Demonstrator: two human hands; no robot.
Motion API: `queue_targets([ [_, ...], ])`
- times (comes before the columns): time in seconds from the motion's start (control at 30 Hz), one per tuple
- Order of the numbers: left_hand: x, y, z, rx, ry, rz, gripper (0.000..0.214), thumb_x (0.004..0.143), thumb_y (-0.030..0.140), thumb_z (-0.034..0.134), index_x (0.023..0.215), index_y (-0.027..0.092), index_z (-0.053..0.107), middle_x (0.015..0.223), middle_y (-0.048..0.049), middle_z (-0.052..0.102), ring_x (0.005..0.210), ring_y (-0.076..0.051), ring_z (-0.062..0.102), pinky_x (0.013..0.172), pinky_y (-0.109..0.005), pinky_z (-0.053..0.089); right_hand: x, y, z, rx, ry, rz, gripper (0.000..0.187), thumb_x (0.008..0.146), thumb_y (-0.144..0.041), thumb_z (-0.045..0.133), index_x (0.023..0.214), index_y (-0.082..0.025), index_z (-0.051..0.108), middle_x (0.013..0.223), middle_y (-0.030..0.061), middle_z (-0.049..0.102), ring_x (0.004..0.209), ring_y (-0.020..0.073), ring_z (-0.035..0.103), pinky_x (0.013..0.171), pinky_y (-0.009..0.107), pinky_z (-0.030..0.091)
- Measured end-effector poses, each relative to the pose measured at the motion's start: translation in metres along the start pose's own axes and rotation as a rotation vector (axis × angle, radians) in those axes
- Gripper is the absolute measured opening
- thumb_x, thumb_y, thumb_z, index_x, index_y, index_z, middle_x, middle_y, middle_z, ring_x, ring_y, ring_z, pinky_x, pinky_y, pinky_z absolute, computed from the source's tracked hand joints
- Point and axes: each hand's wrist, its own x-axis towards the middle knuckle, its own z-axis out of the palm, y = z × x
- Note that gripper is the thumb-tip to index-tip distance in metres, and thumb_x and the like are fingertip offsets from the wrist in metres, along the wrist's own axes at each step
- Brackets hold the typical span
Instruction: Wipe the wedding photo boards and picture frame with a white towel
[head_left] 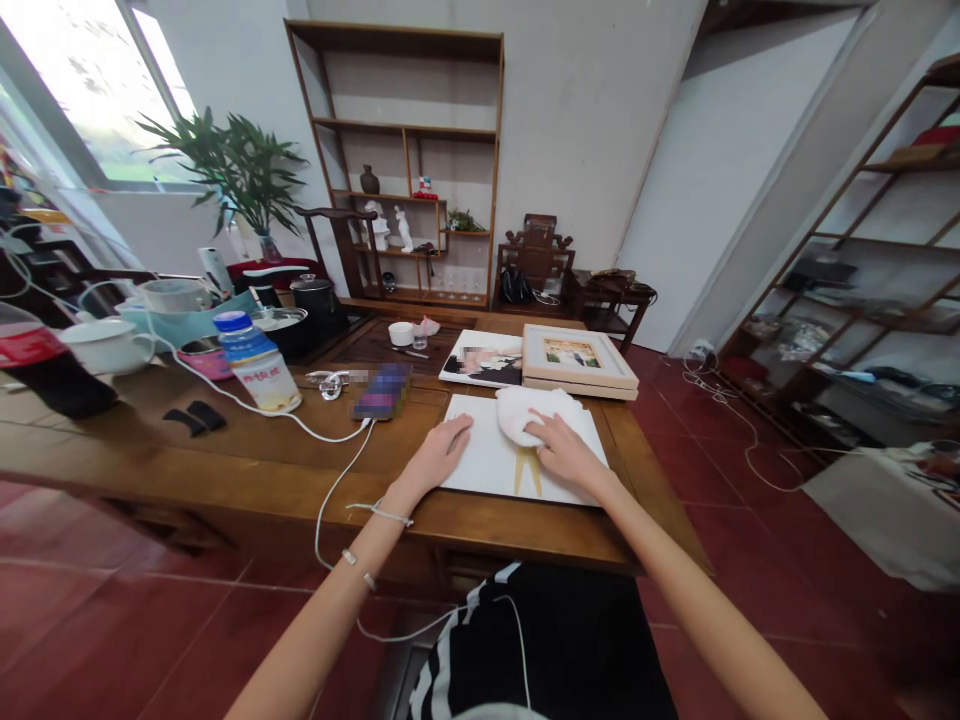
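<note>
A white picture board point(487, 462) lies flat on the wooden table point(247, 480) in front of me. My left hand point(439, 455) rests flat on the board's left edge, fingers stretched out. My right hand point(559, 445) presses on a white cloth point(525, 408) lying on the board's far part, fingers laid over the cloth. Just beyond stands a framed picture point(576, 358) stacked on another frame, with a printed photo point(484, 360) to its left.
A phone point(382, 390) on a white cable lies left of the board. A plastic bottle point(259, 362), cups, pots and a cola bottle point(45, 370) crowd the table's left. Shelves stand at the back wall and on the right. Cables trail on the red floor.
</note>
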Motion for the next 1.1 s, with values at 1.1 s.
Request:
queue_targets([
  [1.1,0.0,-0.004,0.002,0.034,-0.01,0.031,0.031,0.085,0.025,0.043,0.108,0.014,0.06,0.12,-0.0115,0.06,0.118,-0.022,0.051,0.103,-0.041,0.037,-0.021,0.067,-0.016,-0.063,0.064,0.133,0.05,0.065,-0.002,0.036,0.108,-0.016,0.058,0.123,0.0091,0.056,0.124,0.0221,0.04,0.106,0.045,0.02],
])
